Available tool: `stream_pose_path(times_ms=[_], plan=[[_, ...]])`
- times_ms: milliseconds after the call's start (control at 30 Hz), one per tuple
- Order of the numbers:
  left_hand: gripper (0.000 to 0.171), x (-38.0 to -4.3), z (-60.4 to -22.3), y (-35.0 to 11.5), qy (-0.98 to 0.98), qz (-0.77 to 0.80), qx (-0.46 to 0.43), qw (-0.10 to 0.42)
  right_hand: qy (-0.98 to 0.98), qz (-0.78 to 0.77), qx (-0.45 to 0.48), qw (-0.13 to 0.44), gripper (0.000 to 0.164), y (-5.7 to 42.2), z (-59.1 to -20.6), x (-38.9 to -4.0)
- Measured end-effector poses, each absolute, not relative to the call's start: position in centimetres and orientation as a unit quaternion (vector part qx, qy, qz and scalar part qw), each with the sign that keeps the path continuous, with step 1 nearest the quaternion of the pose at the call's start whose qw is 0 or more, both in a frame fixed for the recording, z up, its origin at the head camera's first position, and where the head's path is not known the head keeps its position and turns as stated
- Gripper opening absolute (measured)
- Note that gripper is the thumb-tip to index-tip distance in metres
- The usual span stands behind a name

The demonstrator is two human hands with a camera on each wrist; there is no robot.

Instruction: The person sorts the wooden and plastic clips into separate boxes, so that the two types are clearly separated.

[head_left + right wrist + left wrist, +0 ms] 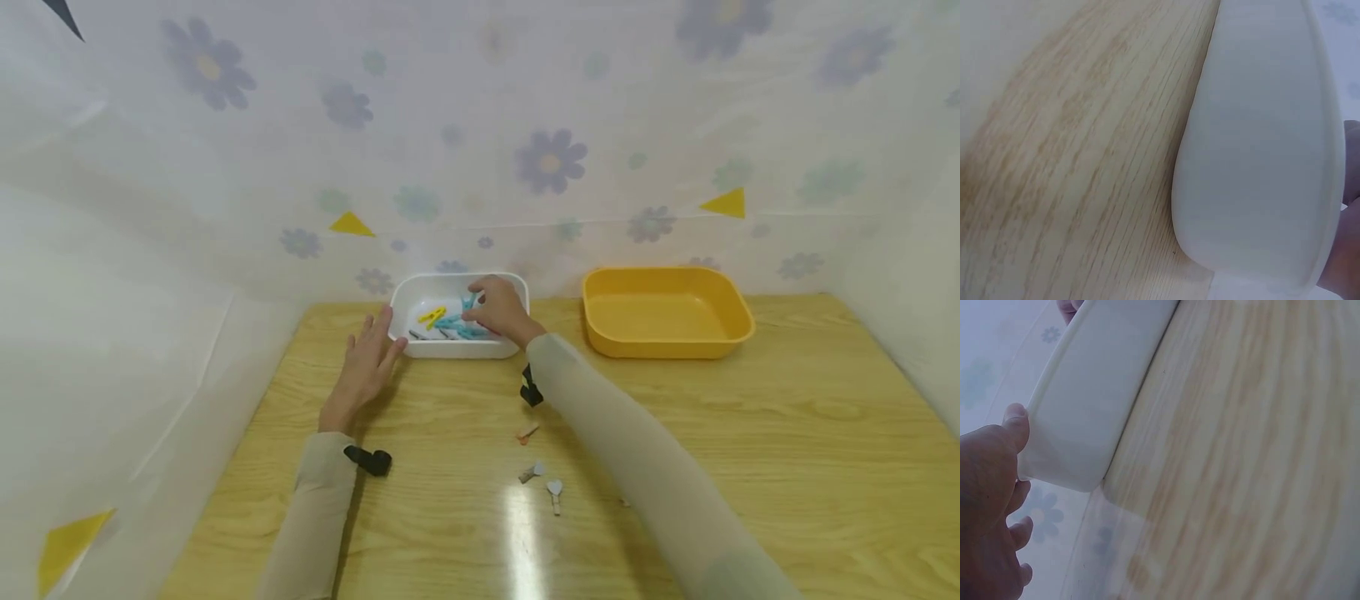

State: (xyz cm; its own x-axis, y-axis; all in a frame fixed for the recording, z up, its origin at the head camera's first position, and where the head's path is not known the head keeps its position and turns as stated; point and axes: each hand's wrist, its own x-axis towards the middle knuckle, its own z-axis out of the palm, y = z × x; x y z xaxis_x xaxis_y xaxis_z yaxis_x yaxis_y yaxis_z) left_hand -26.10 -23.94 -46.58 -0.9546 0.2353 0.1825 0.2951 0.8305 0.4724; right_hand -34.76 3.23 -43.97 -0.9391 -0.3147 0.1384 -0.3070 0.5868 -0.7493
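A white tray (457,351) stands at the back of the table, with blue clothespins (450,322), a yellow clothespin (432,317) and some small dark-looking clips inside. My left hand (363,367) touches its front left corner, thumb at the front rim and the other fingers spread loosely along the left end. Reaching over the tray's right side, my right hand (501,310) pinches a blue clothespin (468,302) between thumb and fingertips, above the others. The right wrist view mostly shows the tray's outer wall (1260,144), which hides the fingertips.
To the right stands a yellow tray (667,346). Several small wooden clips lie on the table (435,517) in front, among them one with a white heart (555,492) and an orange-tipped one (527,434). A flowered sheet (450,167) hangs behind.
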Motion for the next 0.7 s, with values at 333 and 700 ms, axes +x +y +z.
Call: stream_pose_path(times_ms=[333,700], plan=[[0.07,-25.9,-46.8,-23.7,-0.954,-0.258,-0.14,0.063,0.886,-0.428,-0.177,0.018,0.053,3.6,-44.2,-34.7],[0.07,-26.3,-46.8,-24.2,-0.956,-0.252,-0.134,0.06,0.863,-0.455,-0.219,0.002,0.044,4.3,-42.3,-33.6]])
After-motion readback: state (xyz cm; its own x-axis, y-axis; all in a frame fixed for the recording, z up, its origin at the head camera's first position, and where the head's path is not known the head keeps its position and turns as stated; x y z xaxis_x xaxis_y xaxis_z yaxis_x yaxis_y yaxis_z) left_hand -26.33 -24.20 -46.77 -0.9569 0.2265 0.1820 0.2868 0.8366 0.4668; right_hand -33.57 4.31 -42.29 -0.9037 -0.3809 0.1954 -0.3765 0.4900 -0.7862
